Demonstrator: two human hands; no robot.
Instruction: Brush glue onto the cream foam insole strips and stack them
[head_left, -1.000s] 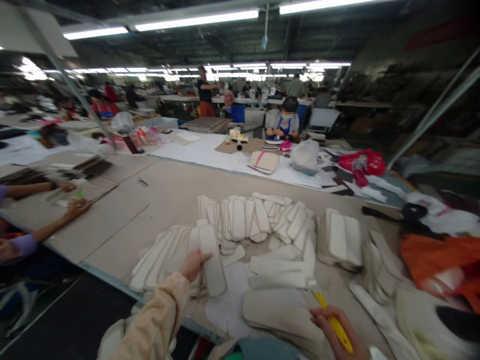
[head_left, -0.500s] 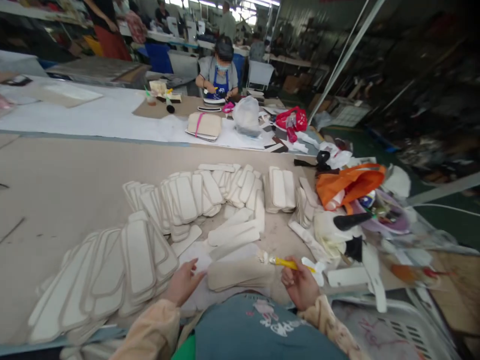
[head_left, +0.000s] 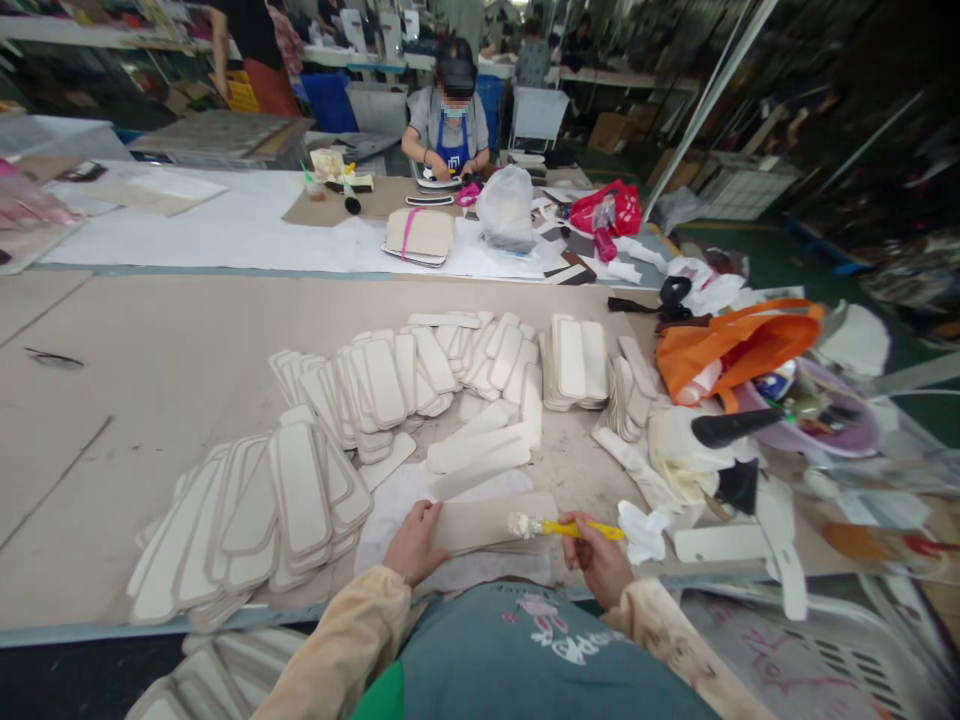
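A yellow-handled brush (head_left: 581, 528) is held in my right hand (head_left: 604, 568), its fingers closed round the handle. The pale, whitish-coated bristles are over the right part of a beige rounded panel (head_left: 480, 522) in front of my body. At that panel's left end, my left hand (head_left: 412, 545) grips the edge, thumb and fingers around it. The panel lies on others like it, over a white sheet (head_left: 386, 505). Just beyond lie long white pieces (head_left: 480, 450). Overlapping rounded panels (head_left: 300, 490) fan out to the left of my left hand.
More panel stacks (head_left: 574, 360) curve along the far side. To the right are crumpled white paper (head_left: 643, 530), an orange bag (head_left: 739, 350), a purple basin (head_left: 844, 410) and a white container with a black nozzle (head_left: 679, 440). A co-worker (head_left: 450, 120) sits across the table.
My left hand has moved from beside the panels onto the left end of the top one. The brush has come left, its bristles now over the panel. The view has shifted slightly.
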